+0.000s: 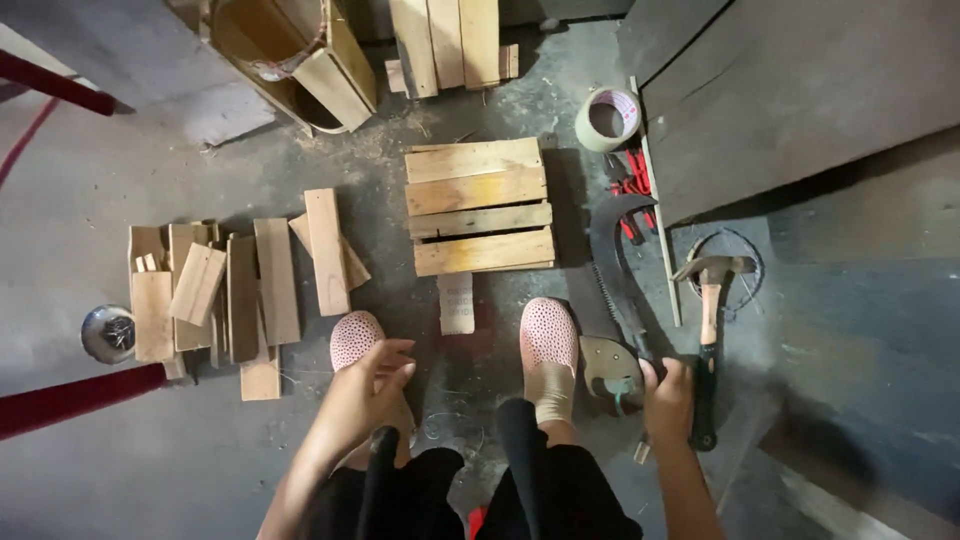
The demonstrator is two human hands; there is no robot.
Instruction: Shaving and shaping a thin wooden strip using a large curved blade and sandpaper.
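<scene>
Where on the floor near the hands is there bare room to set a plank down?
Bare floor lies left of the loose plank pile, toward the red bar, and below that pile beside the left hand. It is crowded by the right hand: curved saw, hammer and tape roll lie close together. The slatted panel fills the middle, ahead of the shoes.

Single head-worn view, directed steeply downward at close range; the square slatted wooden pallet panel (479, 206) is framed just above centre, the grey concrete floor (90, 200) spread around it.
</scene>
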